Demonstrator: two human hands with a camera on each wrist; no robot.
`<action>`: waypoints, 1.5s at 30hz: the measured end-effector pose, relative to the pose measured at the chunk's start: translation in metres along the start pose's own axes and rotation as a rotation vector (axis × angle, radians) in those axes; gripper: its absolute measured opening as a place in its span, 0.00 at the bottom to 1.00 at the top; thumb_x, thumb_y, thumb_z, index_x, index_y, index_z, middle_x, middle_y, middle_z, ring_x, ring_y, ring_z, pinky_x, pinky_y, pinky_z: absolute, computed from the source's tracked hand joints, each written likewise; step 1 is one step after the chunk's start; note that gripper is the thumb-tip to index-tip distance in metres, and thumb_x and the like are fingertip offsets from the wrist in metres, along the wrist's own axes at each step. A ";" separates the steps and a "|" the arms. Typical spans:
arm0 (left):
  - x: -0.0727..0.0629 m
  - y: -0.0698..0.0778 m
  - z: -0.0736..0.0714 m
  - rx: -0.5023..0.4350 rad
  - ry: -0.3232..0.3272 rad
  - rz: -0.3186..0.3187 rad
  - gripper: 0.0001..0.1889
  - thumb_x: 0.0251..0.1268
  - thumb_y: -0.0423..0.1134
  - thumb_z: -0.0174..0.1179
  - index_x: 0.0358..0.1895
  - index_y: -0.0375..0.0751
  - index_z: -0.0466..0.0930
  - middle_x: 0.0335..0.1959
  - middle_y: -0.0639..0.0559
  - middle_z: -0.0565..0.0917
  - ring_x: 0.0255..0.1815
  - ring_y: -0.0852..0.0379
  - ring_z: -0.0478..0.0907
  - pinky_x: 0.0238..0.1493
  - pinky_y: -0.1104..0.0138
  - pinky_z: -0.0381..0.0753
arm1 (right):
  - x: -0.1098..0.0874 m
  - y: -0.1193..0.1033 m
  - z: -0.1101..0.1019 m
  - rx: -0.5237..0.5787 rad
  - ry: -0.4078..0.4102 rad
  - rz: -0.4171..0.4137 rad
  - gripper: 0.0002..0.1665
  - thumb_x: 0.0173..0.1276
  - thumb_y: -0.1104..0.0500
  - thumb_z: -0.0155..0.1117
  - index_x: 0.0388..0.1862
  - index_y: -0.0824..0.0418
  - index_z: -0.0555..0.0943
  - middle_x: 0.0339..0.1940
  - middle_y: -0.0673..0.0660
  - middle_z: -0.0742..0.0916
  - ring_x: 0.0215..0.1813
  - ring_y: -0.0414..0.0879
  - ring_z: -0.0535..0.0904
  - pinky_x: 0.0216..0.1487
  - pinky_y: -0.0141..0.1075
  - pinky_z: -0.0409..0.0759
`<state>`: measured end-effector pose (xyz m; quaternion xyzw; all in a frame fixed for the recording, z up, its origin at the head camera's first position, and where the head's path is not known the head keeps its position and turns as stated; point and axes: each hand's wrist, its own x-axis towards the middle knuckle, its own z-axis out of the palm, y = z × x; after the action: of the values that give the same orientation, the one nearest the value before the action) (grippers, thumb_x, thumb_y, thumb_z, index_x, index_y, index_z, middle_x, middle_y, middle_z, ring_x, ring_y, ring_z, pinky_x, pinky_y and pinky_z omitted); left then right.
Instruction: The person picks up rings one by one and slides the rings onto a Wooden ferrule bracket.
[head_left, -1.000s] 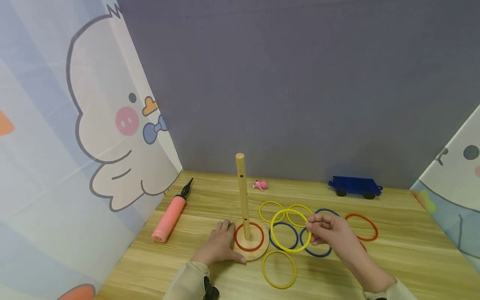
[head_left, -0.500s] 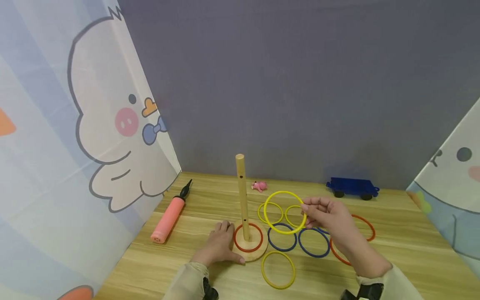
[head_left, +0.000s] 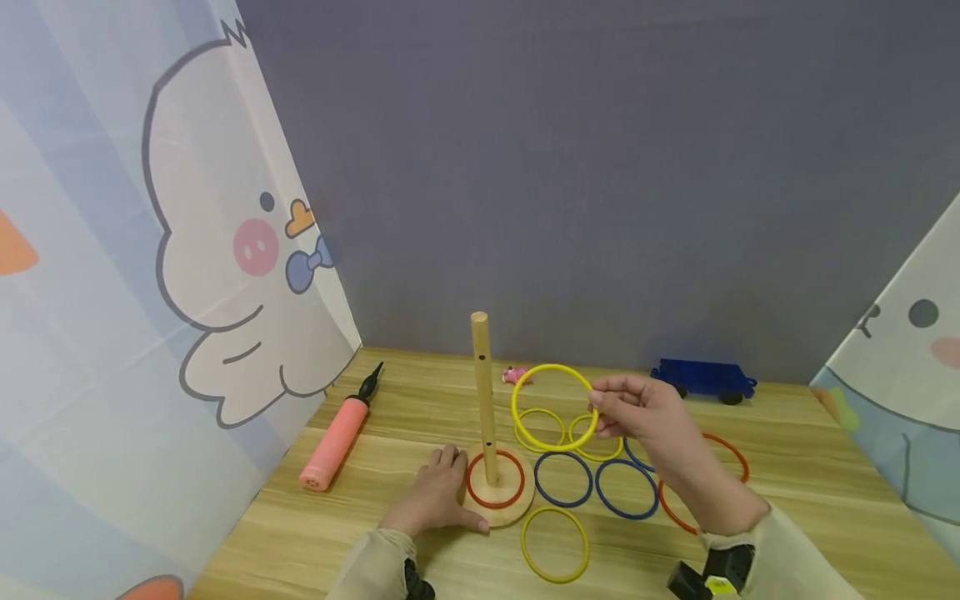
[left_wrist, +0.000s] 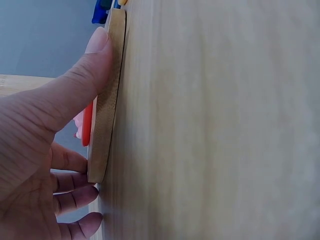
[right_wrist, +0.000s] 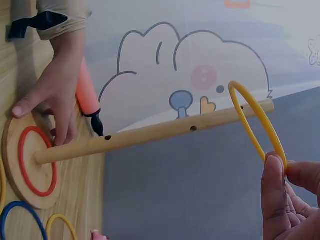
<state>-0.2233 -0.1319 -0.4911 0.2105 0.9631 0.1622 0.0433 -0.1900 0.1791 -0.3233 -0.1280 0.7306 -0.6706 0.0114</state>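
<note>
A wooden ring-toss stand has an upright post (head_left: 484,392) on a round base (left_wrist: 111,95). My left hand (head_left: 437,493) holds the base at its left side, the thumb on its near edge and the fingers at the far edge. One red ring (head_left: 495,505) lies on the base around the post. Raised above the table, a yellow ring (head_left: 554,367) is pinched between thumb and fingertips of my right hand (head_left: 648,421). It stands to the right of the post in the head view. In the right wrist view the same ring (right_wrist: 242,117) overlaps the post's top end.
Yellow rings (head_left: 557,580), blue rings (head_left: 562,505) and red rings (head_left: 743,458) lie right of the stand. A pink hand pump (head_left: 335,443) lies at left. Behind are a small pink toy animal (head_left: 516,375) and a blue wheeled toy wagon (head_left: 703,378), before a grey wall (head_left: 600,183).
My right hand has raised the yellow ring and brought it leftward, closer to the post. My left hand has stayed at the base.
</note>
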 end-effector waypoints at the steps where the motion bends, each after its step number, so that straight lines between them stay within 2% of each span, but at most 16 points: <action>1: 0.000 0.000 0.000 -0.002 0.000 0.001 0.65 0.33 0.74 0.70 0.70 0.27 0.62 0.65 0.36 0.64 0.65 0.39 0.60 0.57 0.44 0.67 | 0.001 -0.002 0.001 0.001 0.002 -0.004 0.21 0.70 0.58 0.64 0.52 0.74 0.76 0.33 0.56 0.86 0.30 0.45 0.83 0.35 0.39 0.83; 8: 0.001 0.000 0.000 0.004 0.008 0.009 0.64 0.33 0.74 0.70 0.70 0.27 0.62 0.63 0.37 0.65 0.63 0.40 0.60 0.56 0.44 0.68 | 0.008 -0.017 0.010 0.045 0.011 -0.015 0.21 0.69 0.57 0.65 0.51 0.72 0.77 0.32 0.56 0.86 0.30 0.45 0.83 0.35 0.38 0.83; 24: 0.000 0.000 -0.001 0.002 0.007 0.000 0.64 0.32 0.73 0.71 0.69 0.27 0.63 0.63 0.37 0.65 0.62 0.41 0.61 0.56 0.45 0.67 | 0.019 -0.042 0.024 0.098 -0.042 -0.002 0.24 0.68 0.55 0.67 0.55 0.71 0.76 0.36 0.58 0.86 0.30 0.44 0.83 0.37 0.38 0.83; 36: 0.000 0.001 -0.002 -0.004 0.000 0.002 0.64 0.33 0.73 0.71 0.70 0.27 0.62 0.63 0.37 0.65 0.62 0.41 0.62 0.55 0.44 0.68 | 0.030 -0.060 0.041 0.126 -0.006 -0.066 0.20 0.68 0.59 0.66 0.52 0.72 0.77 0.32 0.57 0.87 0.29 0.45 0.83 0.36 0.37 0.83; 45: -0.002 0.002 -0.003 -0.002 0.016 0.019 0.63 0.33 0.72 0.71 0.69 0.26 0.63 0.63 0.36 0.65 0.61 0.40 0.62 0.52 0.44 0.69 | 0.038 -0.062 0.049 0.184 0.026 -0.084 0.19 0.69 0.60 0.65 0.52 0.71 0.78 0.32 0.56 0.87 0.29 0.42 0.82 0.36 0.36 0.83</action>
<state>-0.2215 -0.1314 -0.4871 0.2184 0.9612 0.1651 0.0340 -0.2067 0.1194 -0.2615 -0.1483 0.6599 -0.7364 -0.0147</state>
